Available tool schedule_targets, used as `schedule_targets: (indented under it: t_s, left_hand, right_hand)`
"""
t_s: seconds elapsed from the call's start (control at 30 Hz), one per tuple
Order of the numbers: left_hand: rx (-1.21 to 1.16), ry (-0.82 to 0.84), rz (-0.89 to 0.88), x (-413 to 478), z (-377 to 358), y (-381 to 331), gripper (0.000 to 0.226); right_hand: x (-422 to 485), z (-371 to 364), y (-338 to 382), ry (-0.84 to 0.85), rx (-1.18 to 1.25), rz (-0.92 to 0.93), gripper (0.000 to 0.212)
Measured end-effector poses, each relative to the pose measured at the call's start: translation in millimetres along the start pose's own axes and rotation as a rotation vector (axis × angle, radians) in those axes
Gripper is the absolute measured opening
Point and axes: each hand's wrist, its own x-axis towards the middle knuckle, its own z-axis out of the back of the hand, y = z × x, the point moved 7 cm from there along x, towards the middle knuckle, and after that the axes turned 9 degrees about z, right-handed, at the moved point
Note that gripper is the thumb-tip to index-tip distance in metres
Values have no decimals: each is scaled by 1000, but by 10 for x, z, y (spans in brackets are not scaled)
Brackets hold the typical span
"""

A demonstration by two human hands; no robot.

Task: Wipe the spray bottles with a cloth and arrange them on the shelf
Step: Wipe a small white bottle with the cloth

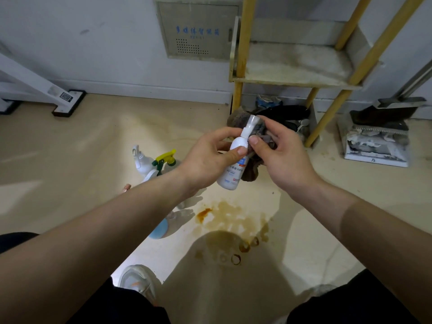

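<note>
My left hand (210, 157) grips a small white spray bottle (233, 169) with a clear cap, held upright above the floor. My right hand (280, 155) pinches a brownish-grey cloth (253, 167) against the bottle's neck and right side. On the floor to the left stand a white trigger bottle (140, 160) and a bottle with a yellow-green trigger (167, 160). A clear bottle with blue liquid (161, 228) shows partly under my left forearm. The shelf (292, 66), yellow-framed with a dirty white board, stands behind and to the right.
Under the shelf lie dark rags and clutter (282, 113). A dustpan with a brush (378, 134) sits at the right by the wall. Brown stains (233, 225) mark the floor in front of me. A white stand foot (67, 104) is at the left wall.
</note>
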Motion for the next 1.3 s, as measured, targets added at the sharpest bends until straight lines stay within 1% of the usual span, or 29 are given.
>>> schedule_targets:
  t_s: [0.03,0.13,0.23,0.3,0.4,0.47,0.5,0.57,0.63,0.7,0.77,0.87,0.97,1.07,1.13,1.2,1.27,1.3]
  left_hand:
    - [20,6,-3,2,6,-4,29]
    - [46,36,6,9,20,-16,27]
    - [55,86,31,14,29,-31,29]
    - [52,108,55,14,59,-49,32]
    - [56,129,88,4,111,-82,33]
    - [53,139,92,-9,128,-106,33]
    - [54,136,80,-16,125,-124,31]
    - [56,122,41,-24,117,-154,27]
    - [36,126,8,-33,96,-163,23]
    - [24,133,-11,-48,73,-157,22]
    - [14,125,-14,-51,56,-138,23]
    - [-120,78,3,-53,47,-120,27]
    - [-273,-43,33,-45,122,-117,29]
    - [-346,-173,82,-42,203,-48,33]
    - [-366,-222,115,-36,219,15,37]
    - [-354,-216,140,-28,197,43,35]
    - [-362,-162,139,-20,171,39,28]
    - [-363,-138,129,-17,169,31,27]
  right_hand:
    - [10,20,-9,-9,16,-6,36]
    - [32,62,-66,-16,13,-30,49]
    - [53,90,-40,15,-67,9,52]
    - [61,115,40,39,-195,73,50]
    - [42,137,186,46,-516,216,52]
    - [21,121,199,38,-599,247,53]
    - [24,135,175,12,-573,225,54]
    - [47,143,112,-34,-374,134,53]
    - [59,103,66,-36,-141,71,38]
    - [51,97,24,-45,15,11,19]
    - [56,119,-18,-75,104,-57,20]
    - [72,96,2,-88,97,-38,24]
    - [-21,-121,61,20,94,-6,24]
    - [-114,-234,9,120,-78,48,32]
    - [-142,-272,-46,158,-125,29,37]
    - [-157,-271,-95,152,-128,-4,37]
    - [-149,-228,-133,108,-100,-37,34]
    - [-126,-201,-145,84,-68,-57,34]
